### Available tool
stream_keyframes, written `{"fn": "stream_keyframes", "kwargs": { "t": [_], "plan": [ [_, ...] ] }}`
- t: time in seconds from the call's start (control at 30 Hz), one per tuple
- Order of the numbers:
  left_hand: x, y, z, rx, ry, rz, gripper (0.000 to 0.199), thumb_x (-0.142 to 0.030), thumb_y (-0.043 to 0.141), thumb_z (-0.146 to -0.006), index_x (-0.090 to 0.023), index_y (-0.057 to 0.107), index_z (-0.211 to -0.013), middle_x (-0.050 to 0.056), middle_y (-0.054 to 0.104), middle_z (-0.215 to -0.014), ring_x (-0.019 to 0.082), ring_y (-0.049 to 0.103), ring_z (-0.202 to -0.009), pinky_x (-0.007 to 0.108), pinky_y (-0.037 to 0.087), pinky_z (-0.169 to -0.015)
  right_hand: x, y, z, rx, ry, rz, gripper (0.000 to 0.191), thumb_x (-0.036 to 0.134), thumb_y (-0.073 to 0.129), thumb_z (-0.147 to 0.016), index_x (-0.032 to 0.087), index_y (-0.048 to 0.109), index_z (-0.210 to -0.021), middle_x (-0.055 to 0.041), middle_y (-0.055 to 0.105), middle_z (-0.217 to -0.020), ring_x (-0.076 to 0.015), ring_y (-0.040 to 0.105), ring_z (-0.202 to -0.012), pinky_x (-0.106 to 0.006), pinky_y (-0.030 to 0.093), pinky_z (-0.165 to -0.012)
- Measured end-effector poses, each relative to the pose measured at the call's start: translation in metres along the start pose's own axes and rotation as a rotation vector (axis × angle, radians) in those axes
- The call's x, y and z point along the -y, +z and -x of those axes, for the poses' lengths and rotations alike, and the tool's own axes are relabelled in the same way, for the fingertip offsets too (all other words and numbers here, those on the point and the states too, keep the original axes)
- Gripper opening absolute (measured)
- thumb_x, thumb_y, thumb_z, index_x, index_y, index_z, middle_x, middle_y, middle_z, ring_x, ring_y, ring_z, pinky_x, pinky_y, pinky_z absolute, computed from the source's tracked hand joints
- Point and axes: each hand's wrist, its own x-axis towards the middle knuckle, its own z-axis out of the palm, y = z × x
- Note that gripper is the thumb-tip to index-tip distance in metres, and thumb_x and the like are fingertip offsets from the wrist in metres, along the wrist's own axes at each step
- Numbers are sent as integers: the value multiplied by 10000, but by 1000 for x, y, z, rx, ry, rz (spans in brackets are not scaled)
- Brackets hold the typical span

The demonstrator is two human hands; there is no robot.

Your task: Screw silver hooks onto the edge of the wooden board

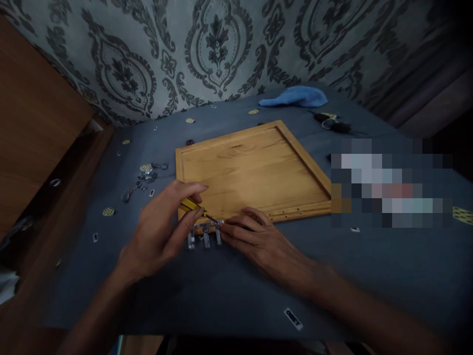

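A framed wooden panel (236,177) lies flat in front of me. Along its near edge, toward the left corner, sit several metal hinges (206,237), their arms sticking out past the wood. My left hand (162,222) is closed around a screwdriver (192,205) with a yellow and black handle. Its shaft points down to the right, and the tip is at the rightmost hinge. Beside that same hinge rests my right hand (254,231), fingertips together against it and the panel edge. Whether the right fingers pinch a small part is hidden.
Loose metal hardware (148,175) lies left of the panel on the dark blue patterned cloth (236,296). A blue rag (295,96) and a black object (332,123) are at the back right. Something blurred out (391,185) lies at right. Brown wooden furniture (40,118) stands at left.
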Motion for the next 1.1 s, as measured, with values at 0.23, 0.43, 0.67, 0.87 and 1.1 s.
{"fn": "stream_keyframes", "kwargs": {
  "t": [0.23, 0.43, 0.67, 0.87, 1.1],
  "plan": [
    [-1, 2, -2, 63, 32, -89, 336, -97, 548, -1016, -200, 522, -1335, 45, 686, -1078, 149, 672, -1020, 263, 564, -895, -1, 1, 0, 5, -1, -2, 350, 80, 485, -1041, 168, 679, -1319, -76, 777, -1211, -239, 633, -1150, -513, 431, -1116],
    [-4, 1, -3, 88, 71, -107, 310, -95, 527, -1026, -178, 515, -1325, 56, 677, -1089, 145, 659, -1012, 260, 552, -908, -1, 0, -1, -18, -11, 11, 325, 83, 453, -1060, 157, 691, -1269, -69, 784, -1204, -234, 643, -1134, -489, 427, -1115],
    [-12, 5, -5, 102, 109, -271, 238, -154, 533, -1043, -134, 542, -1280, 79, 636, -1061, 172, 640, -958, 266, 538, -799, -1, 2, -1, -28, -18, 19, 328, 80, 463, -1051, 161, 696, -1267, -73, 786, -1199, -232, 639, -1146, -495, 442, -1105],
    [-14, 7, -11, 122, 105, -314, 229, -136, 520, -1047, -136, 533, -1275, 47, 638, -990, 159, 658, -898, 248, 555, -798, -2, 3, -1, -40, -15, 11, 309, 107, 451, -1073, 149, 699, -1253, -72, 788, -1194, -230, 642, -1159, -492, 426, -1120],
    [-16, 3, -13, 170, 76, -243, 267, -115, 490, -1047, -191, 512, -1303, 54, 670, -1051, 178, 694, -964, 268, 582, -834, -2, 4, -1, -39, -16, 11, 291, 99, 491, -1057, 153, 706, -1246, -71, 792, -1176, -238, 645, -1143, -497, 434, -1118]
  ]
}}
